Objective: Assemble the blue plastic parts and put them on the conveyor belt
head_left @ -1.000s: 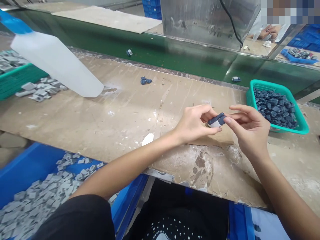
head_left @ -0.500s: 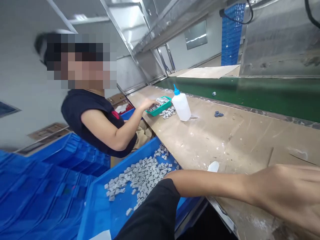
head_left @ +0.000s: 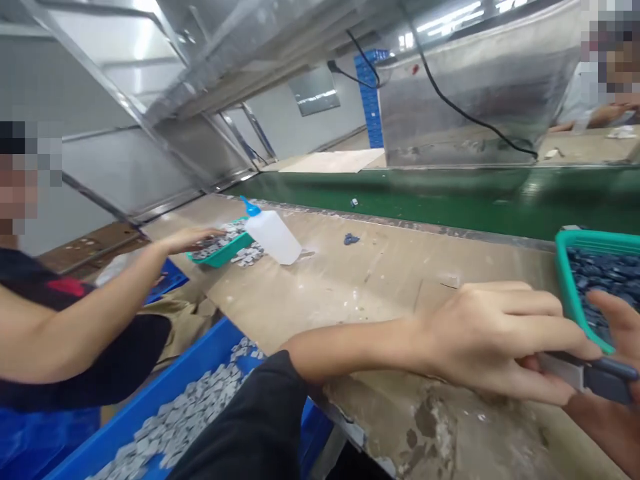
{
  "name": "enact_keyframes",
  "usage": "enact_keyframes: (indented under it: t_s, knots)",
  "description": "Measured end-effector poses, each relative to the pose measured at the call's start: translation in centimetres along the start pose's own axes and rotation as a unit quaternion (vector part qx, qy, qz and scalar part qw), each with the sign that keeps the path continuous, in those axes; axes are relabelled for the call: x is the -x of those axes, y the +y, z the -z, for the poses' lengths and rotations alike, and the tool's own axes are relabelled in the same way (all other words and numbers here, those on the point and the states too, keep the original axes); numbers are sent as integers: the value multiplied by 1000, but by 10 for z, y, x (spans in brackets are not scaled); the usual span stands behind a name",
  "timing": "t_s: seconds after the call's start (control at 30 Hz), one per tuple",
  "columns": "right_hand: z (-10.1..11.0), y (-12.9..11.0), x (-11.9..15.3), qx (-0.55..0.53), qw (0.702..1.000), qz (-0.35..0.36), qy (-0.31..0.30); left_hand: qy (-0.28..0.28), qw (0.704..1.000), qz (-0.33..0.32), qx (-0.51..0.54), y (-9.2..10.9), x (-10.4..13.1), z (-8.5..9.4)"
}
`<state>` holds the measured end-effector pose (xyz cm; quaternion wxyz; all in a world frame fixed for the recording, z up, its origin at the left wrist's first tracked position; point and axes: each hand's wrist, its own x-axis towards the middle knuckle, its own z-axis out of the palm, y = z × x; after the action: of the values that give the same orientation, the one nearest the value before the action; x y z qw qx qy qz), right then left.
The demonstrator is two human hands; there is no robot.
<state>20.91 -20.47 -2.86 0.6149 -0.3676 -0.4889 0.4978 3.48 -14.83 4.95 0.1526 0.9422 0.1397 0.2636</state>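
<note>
My left hand (head_left: 500, 340) reaches across the tabletop from the lower middle, its thumb and fingers pinching a small grey-and-dark plastic part (head_left: 607, 380). At the right edge, my right hand (head_left: 607, 427) is partly cut off by the frame. Its fingers curve under the dark end of that part, and its thumb rises above it. Just behind them stands a green basket (head_left: 561, 267) filled with dark plastic pieces (head_left: 607, 273).
A white squeeze bottle (head_left: 275, 237) with a blue cap stands on the cardboard-covered table (head_left: 320, 300). Dark bits (head_left: 351, 239) lie behind it. A co-worker's hand (head_left: 193, 239) is at another green basket (head_left: 227, 252). A blue crate (head_left: 117, 437) of grey pieces sits lower left.
My view has swung right, bringing the near green basket and my right hand into the frame. The plastic part now shows in my left hand's fingers.
</note>
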Motion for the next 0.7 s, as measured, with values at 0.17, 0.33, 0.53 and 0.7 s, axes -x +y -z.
enact_keyframes:
  t_s: [0.17,0.33,0.53,0.7]
  knots:
    - [-22,-18,-12,-90,993,-35,-66,54,998,-11,26,-17,-12,-2]
    - [-26,-17,-16,-66,996,-26,-57,89,994,-12,66,-29,-14,-8]
    - [-13,-22,-24,-12,997,-67,-35,41,996,27,80,-28,-25,-4]
    - [-16,-31,-29,-5,986,-164,-23,12,994,40,99,-21,-21,-13]
